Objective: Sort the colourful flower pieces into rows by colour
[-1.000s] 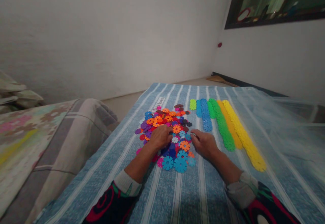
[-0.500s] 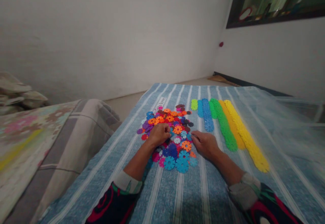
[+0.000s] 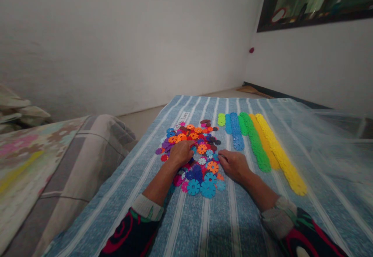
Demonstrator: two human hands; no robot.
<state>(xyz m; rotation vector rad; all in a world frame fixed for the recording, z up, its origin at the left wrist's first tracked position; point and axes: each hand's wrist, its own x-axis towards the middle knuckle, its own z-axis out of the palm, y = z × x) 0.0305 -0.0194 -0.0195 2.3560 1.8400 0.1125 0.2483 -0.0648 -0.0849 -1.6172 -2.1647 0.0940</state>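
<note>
A mixed pile of notched, flower-shaped plastic discs (image 3: 202,148) lies on a blue striped cloth (image 3: 163,226). My left hand (image 3: 181,153) rests over the left part of the pile, fingers curled together and pointing into it; whatever they pinch is hidden. At the pile's right edge is my right hand (image 3: 233,163), closed with thumb and forefinger together, close to a blue disc (image 3: 216,157). Its grip is too small to make out. Large light blue discs (image 3: 208,190) lie at the near end of the pile, with an orange disc (image 3: 213,167) above them.
Right of the pile, discs lie in overlapping rows by colour: a short lime row (image 3: 222,119), a blue row (image 3: 237,132), a green row (image 3: 256,144) and a long yellow row (image 3: 282,156). Clear plastic sheeting (image 3: 329,140) covers the far right. A draped surface (image 3: 87,160) stands left.
My left hand's fingers have shifted slightly down into the pile, and the blue disc by its fingertips is less visible. My right hand stays nearly in place. The whole view has shifted slightly.
</note>
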